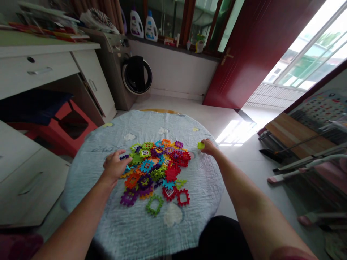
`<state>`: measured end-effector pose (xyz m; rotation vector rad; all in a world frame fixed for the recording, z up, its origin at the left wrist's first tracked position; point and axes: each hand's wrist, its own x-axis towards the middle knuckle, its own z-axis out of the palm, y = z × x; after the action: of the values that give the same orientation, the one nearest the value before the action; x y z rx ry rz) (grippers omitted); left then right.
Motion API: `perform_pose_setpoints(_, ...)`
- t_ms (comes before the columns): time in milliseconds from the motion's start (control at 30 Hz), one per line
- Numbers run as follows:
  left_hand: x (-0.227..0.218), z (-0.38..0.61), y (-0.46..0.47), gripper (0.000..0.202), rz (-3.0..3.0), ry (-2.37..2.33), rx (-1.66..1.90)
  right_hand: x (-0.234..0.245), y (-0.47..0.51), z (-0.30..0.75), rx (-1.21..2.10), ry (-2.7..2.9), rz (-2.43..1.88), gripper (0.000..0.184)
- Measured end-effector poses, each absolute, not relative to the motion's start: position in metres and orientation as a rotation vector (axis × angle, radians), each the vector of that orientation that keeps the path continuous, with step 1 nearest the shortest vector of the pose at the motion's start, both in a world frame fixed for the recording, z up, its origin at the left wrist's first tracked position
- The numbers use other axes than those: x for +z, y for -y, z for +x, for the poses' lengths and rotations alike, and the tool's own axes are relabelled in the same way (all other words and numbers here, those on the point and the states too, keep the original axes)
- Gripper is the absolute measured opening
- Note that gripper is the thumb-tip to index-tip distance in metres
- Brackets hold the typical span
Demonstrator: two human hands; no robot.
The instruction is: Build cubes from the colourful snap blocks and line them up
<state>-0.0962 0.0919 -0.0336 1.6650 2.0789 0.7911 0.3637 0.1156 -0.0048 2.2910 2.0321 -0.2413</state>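
Observation:
A pile of colourful plastic interlocking building blocks [157, 166] with toothed edges lies in the middle of the round table. Several have window-like grids, others open frames. My left hand [115, 165] is at the pile's left side, fingers and thumb apart, close to a dark blue and a green block; whether it touches them I cannot tell. Out to the right of the pile, my right hand [208, 147] pinches a yellow-green block [201, 145] near the table's edge. A green frame block [154, 205] and a red frame block [183, 197] lie at the pile's near side.
A light blue patterned cloth [103, 202] covers the table. Behind it stand a washing machine [114, 68] and a red door [238, 50]. To the left are a red stool [70, 122] and a white desk [51, 68]; metal-framed furniture [311, 166] stands at the right.

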Motion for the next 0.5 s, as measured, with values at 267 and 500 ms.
perform_pose_setpoints(267,-0.025,-0.090,-0.086,0.042,1.631,-2.081,0.739,-0.018,-0.151,0.384,-0.211,-1.993,2.294,0.046)
perform_pose_setpoints(500,-0.030,-0.092,-0.086,0.042,1.757,-2.059,0.654,-0.024,-0.152,0.388,-0.275,-1.952,2.285,0.063)
